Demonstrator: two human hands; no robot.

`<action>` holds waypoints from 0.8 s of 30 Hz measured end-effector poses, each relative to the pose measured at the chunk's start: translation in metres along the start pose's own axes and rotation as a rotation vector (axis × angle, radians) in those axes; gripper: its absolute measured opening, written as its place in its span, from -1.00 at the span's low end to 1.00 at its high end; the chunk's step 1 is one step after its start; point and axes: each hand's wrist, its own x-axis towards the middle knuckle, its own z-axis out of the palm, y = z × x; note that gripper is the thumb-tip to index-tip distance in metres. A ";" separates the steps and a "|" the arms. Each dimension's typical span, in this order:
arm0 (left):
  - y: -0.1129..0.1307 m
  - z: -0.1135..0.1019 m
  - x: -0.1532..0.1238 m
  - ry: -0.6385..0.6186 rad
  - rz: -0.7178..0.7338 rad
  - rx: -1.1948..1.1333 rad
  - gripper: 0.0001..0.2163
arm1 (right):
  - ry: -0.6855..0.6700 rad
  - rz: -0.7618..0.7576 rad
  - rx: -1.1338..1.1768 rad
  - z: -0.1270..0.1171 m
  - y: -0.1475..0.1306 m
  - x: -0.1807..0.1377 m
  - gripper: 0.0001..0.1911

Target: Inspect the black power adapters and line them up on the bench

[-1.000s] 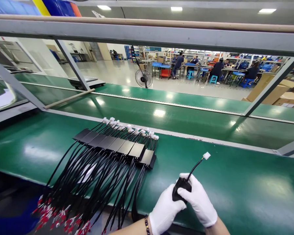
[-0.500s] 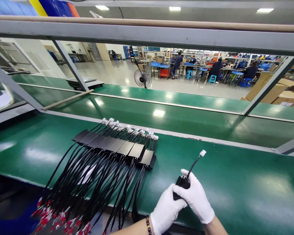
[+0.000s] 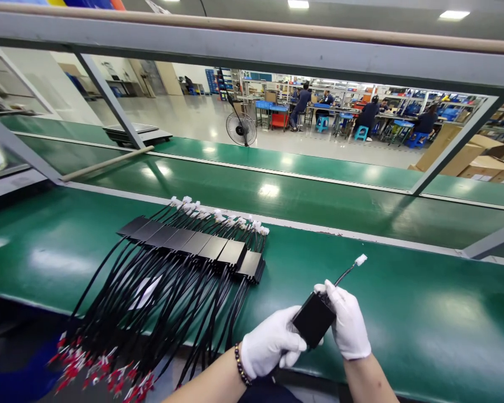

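Note:
Both my hands wear white gloves and hold one small black box module (image 3: 313, 321) near the front edge of the green bench. My left hand (image 3: 271, 342) grips its lower left corner; a beaded bracelet is on that wrist. My right hand (image 3: 347, 324) wraps around its right side. A short black lead runs from the box up to a white connector (image 3: 360, 259). To the left, a row of several identical black modules (image 3: 195, 246) lies overlapped on the bench, with white connectors (image 3: 218, 215) behind and long black cables ending in red terminals (image 3: 96, 376) hanging over the front edge.
A green conveyor belt (image 3: 277, 196) runs behind the bench under a grey metal frame (image 3: 252, 53). A floor fan (image 3: 241, 128) stands beyond it. Several seated people work at tables far back. Cardboard boxes (image 3: 479, 159) are stacked at the right.
The module in my hands has tilted so its flat top face now shows, and both hands have shifted slightly left and up. The camera view has dipped a little.

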 end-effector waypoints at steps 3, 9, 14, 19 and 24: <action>0.007 -0.008 0.000 -0.035 -0.018 -0.060 -0.54 | 0.036 0.000 0.045 0.002 0.001 -0.003 -0.70; 0.014 -0.014 0.003 -0.074 -0.031 -0.127 -0.45 | 0.072 -0.025 0.051 0.003 -0.004 -0.007 -0.68; 0.017 -0.010 0.002 -0.088 -0.023 -0.166 -0.43 | 0.078 -0.078 0.029 0.003 -0.003 -0.008 -0.71; 0.019 -0.010 0.001 -0.100 -0.019 -0.138 -0.44 | 0.079 -0.043 0.070 0.002 0.000 -0.008 -0.73; 0.019 -0.008 -0.004 -0.031 -0.040 0.070 -0.37 | 0.036 0.063 0.352 0.001 -0.002 -0.006 -0.72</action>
